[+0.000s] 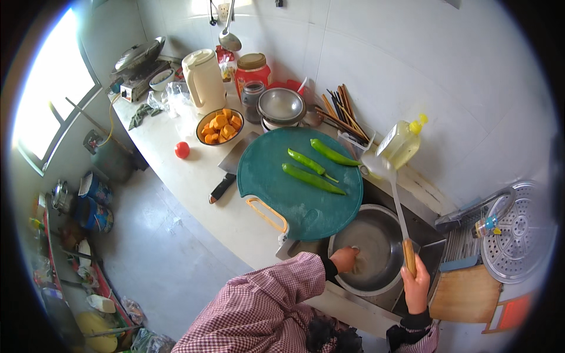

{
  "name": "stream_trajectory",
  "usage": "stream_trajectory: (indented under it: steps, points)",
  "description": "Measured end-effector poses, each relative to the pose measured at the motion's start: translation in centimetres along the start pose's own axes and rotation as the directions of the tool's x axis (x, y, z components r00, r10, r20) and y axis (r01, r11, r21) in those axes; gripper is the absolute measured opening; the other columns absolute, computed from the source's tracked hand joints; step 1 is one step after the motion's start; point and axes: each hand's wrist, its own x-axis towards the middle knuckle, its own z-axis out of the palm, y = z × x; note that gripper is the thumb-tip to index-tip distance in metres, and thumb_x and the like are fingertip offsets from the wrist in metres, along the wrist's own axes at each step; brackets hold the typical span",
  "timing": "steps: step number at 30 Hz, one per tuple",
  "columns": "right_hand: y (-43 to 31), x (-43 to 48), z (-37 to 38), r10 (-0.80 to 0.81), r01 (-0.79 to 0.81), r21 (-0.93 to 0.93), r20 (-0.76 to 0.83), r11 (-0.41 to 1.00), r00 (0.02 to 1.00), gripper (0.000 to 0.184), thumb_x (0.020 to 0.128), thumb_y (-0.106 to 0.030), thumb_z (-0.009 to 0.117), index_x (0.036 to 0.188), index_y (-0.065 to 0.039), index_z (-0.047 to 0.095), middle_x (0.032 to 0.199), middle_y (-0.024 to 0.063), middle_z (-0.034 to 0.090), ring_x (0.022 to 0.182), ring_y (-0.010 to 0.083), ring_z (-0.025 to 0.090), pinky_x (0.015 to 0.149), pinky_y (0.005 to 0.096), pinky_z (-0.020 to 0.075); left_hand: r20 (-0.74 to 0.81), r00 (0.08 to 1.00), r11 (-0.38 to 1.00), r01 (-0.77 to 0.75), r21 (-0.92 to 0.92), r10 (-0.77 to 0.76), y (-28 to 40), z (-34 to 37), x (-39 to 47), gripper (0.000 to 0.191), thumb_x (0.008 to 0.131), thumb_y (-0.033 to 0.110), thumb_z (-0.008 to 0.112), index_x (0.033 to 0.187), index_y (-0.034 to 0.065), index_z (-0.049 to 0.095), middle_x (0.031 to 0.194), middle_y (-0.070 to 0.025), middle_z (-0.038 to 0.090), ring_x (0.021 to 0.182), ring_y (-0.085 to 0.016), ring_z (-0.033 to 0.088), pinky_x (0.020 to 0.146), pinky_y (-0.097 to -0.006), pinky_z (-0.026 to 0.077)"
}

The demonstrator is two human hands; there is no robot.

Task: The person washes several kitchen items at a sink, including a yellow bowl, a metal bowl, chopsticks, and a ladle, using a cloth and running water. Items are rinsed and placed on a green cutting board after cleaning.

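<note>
My right hand (416, 282) grips the wooden handle of a long metal cooking utensil (401, 207). Its blurred head, a ladle or turner, is raised in front of a soap pump bottle (399, 143). My left hand (345, 259) reaches into a round metal basin (340, 282) of cloudy water in the sink (435, 245). Something pale and blurred shows at its fingers; whether it is a cloth I cannot tell. Left of the basin, a round green cutting board (265, 172) overhangs the sink and bears long green peppers (313, 178).
A cleaver (238, 154) lies partly under the board. Nearby are a tomato (182, 150), a bowl of orange chunks (220, 127), a cream pitcher (203, 81) and stacked metal bowls (281, 105). Chopsticks (344, 110) stand by the wall. A perforated steamer plate (518, 229) leans at right.
</note>
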Motion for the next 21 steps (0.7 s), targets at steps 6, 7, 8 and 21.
stream_trajectory:
  steps: [6, 7, 8, 21]
  points:
    - [-5.6, 6.0, 6.9, -0.266, 0.263, 0.034, 0.131, 0.964, 0.955, 0.041, 0.081, -0.007, 0.059, 0.119, 0.003, 0.047, 0.084, 0.0057, 0.057, 0.071, 0.0102, 0.05, 0.064, 0.0233, 0.0428, -0.081, 0.991, 0.995, -0.103, 0.001, 0.102, 0.0, 0.1, -0.7, 0.019, 0.072, 0.009, 0.054, 0.09, 0.0014, 0.054, 0.088, -0.0207, 0.058, 0.084, -0.039, 0.055, 0.075, -0.0439, 0.045]
    - [-6.1, 7.3, 8.5, -0.381, 0.391, -0.042, 0.152, 0.919, 0.912, 0.04, 0.081, -0.009, 0.059, 0.118, 0.002, 0.048, 0.08, 0.0091, 0.059, 0.067, 0.0136, 0.054, 0.061, 0.0251, 0.0438, -0.095, 0.989, 0.994, -0.11, 0.006, 0.11, -0.2, 0.1, -0.9, 0.018, 0.071, 0.008, 0.054, 0.088, 0.0027, 0.055, 0.084, -0.0195, 0.059, 0.082, -0.038, 0.057, 0.073, -0.0437, 0.046]
    - [-6.5, 8.4, 10.0, -0.369, 0.388, -0.087, 0.179, 0.917, 0.912, 0.039, 0.081, -0.012, 0.059, 0.117, 0.0, 0.049, 0.077, 0.0129, 0.059, 0.066, 0.0211, 0.056, 0.061, 0.0277, 0.0447, -0.086, 0.991, 0.994, -0.103, -0.031, 0.1, -0.5, 0.1, -1.1, 0.02, 0.071, 0.008, 0.054, 0.09, 0.0032, 0.055, 0.085, -0.0196, 0.059, 0.083, -0.038, 0.056, 0.074, -0.0438, 0.045]
    - [-6.5, 18.1, 25.2, -0.338, 0.384, -0.276, 0.2, 0.881, 0.92, 0.033, 0.079, -0.025, 0.06, 0.105, -0.006, 0.05, 0.08, 0.0191, 0.061, 0.075, 0.0384, 0.058, 0.064, 0.0472, 0.0455, -0.264, 0.809, 0.851, -0.498, 0.166, 0.525, -3.0, -0.6, -2.9, 0.045, 0.08, 0.012, 0.044, 0.125, 0.0041, 0.044, 0.127, -0.0188, 0.043, 0.117, -0.03, 0.041, 0.098, -0.0415, 0.033]
